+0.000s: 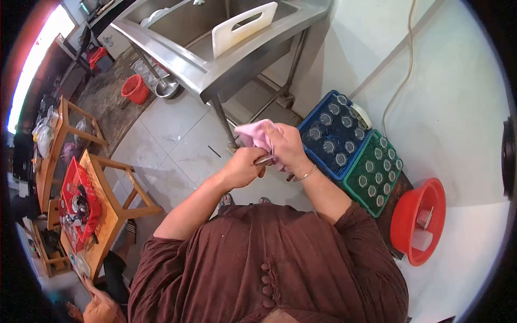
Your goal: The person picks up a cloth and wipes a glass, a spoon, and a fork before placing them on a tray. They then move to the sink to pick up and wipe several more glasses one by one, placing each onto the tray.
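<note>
In front of my body, both hands meet around a pink cloth (257, 133). My right hand (289, 146) is closed on the cloth, which bunches up past its fingers. My left hand (241, 169) is closed on a small flat metal piece (264, 160) whose end shows between the two hands. What kind of thing it is cannot be made out, since the fingers and the cloth cover most of it. A short dark tip (291, 177) sticks out below my right hand.
Ahead stands a steel sink (202, 75) with a white cutting board (245, 28) leaning in it. To the right are a blue crate (327, 134) and a green crate (374, 175) holding glasses, plus a red basin (398, 226). Left, a wooden table (110, 210) carries a red basket (67, 202); another person sits nearby.
</note>
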A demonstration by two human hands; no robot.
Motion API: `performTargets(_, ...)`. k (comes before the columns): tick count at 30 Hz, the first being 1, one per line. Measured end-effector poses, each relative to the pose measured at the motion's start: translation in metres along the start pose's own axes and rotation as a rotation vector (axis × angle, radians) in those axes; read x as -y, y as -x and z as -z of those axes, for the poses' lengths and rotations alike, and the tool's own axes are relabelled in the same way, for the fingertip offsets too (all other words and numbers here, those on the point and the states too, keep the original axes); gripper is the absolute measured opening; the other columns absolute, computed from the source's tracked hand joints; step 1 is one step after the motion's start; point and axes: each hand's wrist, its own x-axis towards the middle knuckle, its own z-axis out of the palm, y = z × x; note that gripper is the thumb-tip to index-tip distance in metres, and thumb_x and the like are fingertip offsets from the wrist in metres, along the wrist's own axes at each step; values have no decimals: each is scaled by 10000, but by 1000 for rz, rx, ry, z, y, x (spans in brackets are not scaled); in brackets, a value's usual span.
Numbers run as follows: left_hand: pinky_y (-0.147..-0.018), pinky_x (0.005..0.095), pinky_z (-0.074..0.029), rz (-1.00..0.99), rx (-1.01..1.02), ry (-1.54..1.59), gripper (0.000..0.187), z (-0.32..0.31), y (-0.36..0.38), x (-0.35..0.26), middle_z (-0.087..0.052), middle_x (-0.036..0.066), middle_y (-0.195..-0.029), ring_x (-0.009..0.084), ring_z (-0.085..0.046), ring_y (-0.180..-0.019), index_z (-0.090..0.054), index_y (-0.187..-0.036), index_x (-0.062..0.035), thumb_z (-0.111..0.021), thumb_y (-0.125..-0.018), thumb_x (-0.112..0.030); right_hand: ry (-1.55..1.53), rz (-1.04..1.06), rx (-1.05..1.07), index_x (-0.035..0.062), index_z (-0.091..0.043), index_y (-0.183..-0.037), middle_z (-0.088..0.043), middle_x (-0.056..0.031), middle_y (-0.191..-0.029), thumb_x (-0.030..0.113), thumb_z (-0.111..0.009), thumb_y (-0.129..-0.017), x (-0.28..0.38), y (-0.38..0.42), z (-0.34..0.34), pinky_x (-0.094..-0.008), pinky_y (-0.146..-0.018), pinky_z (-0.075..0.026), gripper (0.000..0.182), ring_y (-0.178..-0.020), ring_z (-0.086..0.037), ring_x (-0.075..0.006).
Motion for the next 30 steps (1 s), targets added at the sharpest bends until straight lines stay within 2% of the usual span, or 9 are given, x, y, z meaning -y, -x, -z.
performTargets(7, -501, 258, -389, -162, -99, -102, 199, 0, 7, 23, -537, 15, -639, 91, -472, -540, -578, -864, -34, -533, -912, -223, -534, -266, -153, 4, -629, -914, -622, -53, -775, 383, -539, -905, -37, -41, 7, -255, -629, -465, 390, -710, -565, -109)
performTargets(9, -427, 222, -340, 239, 176, 375, 135, 14, 13, 14, -505, -16, -624, 50, -409, -488, -567, -870, -37, -554, -893, -169, -704, -353, -38, -54, -591, -993, -645, -89, -833, 374, -518, -912, -21, -36, 24, -252, -654, -495, 441, -684, -609, -154)
performTargets(14, -374, 186, -274, 296, 406, 818, 105, 27, 3, 56, -475, 21, -685, 36, -369, -495, -549, -940, -52, -578, -846, -90, -16, 35, 518, -24, -567, -1093, -625, -122, -996, 286, -645, -821, 19, 6, 6, -305, -714, -492, 420, -803, -600, -189)
performTargets(15, -382, 189, -283, 381, 567, 1309, 176, 24, -7, 82, -486, 32, -704, 44, -379, -513, -536, -961, -44, -600, -800, -17, 138, 567, 453, 46, -549, -1162, -606, -143, -1015, 166, -654, -774, 13, 10, -12, -339, -741, -476, 420, -825, -585, -250)
performTargets(18, -403, 182, -263, 194, 422, 1055, 212, 21, 1, 63, -507, 28, -719, 37, -396, -545, -522, -1004, -61, -563, -810, 15, 343, 388, 419, 32, -595, -1057, -587, -103, -895, 9, -633, -702, 20, 20, -21, -324, -740, -477, 358, -790, -593, -239)
performTargets(20, -415, 185, -262, 106, 593, 944, 218, 20, -1, 62, -506, 25, -732, 32, -374, -523, -515, -1036, -74, -552, -834, 1, 230, 307, 476, 56, -611, -973, -589, -165, -828, 71, -571, -709, 7, 5, -16, -382, -730, -464, 267, -795, -564, -352)
performTargets(24, -406, 185, -291, 263, 424, 734, 169, 28, 6, 42, -484, -2, -711, 17, -350, -496, -500, -1058, -67, -511, -905, -138, 370, 364, 235, 5, -613, -885, -573, -114, -746, -2, -570, -714, -9, -2, -7, -310, -627, -467, 176, -685, -575, -219)
performTargets(28, -407, 225, -327, 349, 174, 349, 201, 16, 10, 30, -441, -17, -637, 56, -381, -492, -494, -951, -62, -455, -939, -258, 206, 173, 107, -3, -606, -873, -559, -112, -760, 52, -585, -768, -9, -4, -9, -322, -637, -461, 119, -677, -554, -231)
performTargets(30, -407, 233, -331, 352, 62, 277, 211, 7, 10, 29, -443, -11, -639, 66, -387, -493, -497, -925, -61, -451, -941, -266, 329, 373, 139, 20, -611, -892, -563, -126, -788, 86, -594, -772, -8, -7, -11, -345, -636, -461, 138, -697, -563, -265)
